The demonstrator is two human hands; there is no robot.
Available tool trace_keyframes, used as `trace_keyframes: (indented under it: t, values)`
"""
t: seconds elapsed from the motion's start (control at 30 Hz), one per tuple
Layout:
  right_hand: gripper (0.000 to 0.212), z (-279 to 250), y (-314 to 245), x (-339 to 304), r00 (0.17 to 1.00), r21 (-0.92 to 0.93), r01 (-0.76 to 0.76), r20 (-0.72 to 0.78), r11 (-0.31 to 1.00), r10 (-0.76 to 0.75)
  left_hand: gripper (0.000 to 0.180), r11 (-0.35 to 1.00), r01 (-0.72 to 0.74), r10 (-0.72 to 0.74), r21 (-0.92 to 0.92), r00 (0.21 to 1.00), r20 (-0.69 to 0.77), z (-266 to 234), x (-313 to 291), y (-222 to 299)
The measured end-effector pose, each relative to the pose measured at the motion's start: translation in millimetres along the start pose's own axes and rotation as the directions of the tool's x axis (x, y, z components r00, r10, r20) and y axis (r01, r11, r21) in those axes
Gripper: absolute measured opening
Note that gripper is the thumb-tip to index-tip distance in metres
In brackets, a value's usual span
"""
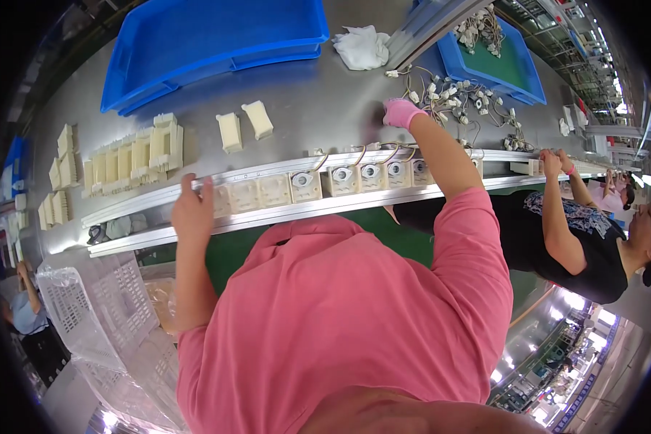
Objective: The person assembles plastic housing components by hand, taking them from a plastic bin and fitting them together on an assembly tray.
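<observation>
My left hand [193,210] rests at the near rail, thumb and finger apart, beside a row of cream plastic housings [271,191] set between two metal rails [383,196]. Several housings towards the right hold round white fittings [370,172] with wires over the far rail. My right hand [401,113], in a pink glove, reaches across the rails to the table. Its fingers are drawn together beside a loose heap of wired white connectors [448,94]; what they hold, if anything, is hidden.
Stacked cream housings [134,158] stand at the left, with two loose ones [229,132] nearer the middle. Beyond are a large blue tray [217,61], a crumpled white cloth [362,48] and a blue bin [513,61] of wires. A co-worker [568,239] works at the right; white crates [98,304] stand lower left.
</observation>
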State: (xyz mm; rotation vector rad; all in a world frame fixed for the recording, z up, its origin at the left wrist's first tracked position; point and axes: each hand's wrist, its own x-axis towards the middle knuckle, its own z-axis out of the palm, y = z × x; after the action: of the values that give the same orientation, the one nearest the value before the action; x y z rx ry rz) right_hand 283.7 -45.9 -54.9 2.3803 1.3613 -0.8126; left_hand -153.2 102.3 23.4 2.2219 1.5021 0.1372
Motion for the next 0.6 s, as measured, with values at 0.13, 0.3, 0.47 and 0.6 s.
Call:
trace_keyframes:
  t: [0.13,0.3,0.47,0.6]
  values:
    - [0.031,-7,26,-14,0.809,0.07,0.1,-0.586,0.992,-0.04,0.038,0.989,-0.147,0.148,-0.03,0.988,0.04,11,-14,32]
    - [0.019,-99,19,-106,0.541,0.711,0.499,-0.702,0.496,0.463,0.037,0.979,-0.193,0.201,-0.062,0.96,0.192,0,-7,52]
    - [0.022,-124,-65,-179,0.458,0.526,0.808,-0.844,0.266,0.278,0.048,0.609,-0.746,0.713,-0.271,0.664,-0.224,-16,16,121]
    - [0.027,-124,-140,-212,0.684,0.673,0.725,-0.728,0.15,-0.037,0.036,0.312,-0.845,0.749,-0.435,0.5,-0.434,-3,10,191]
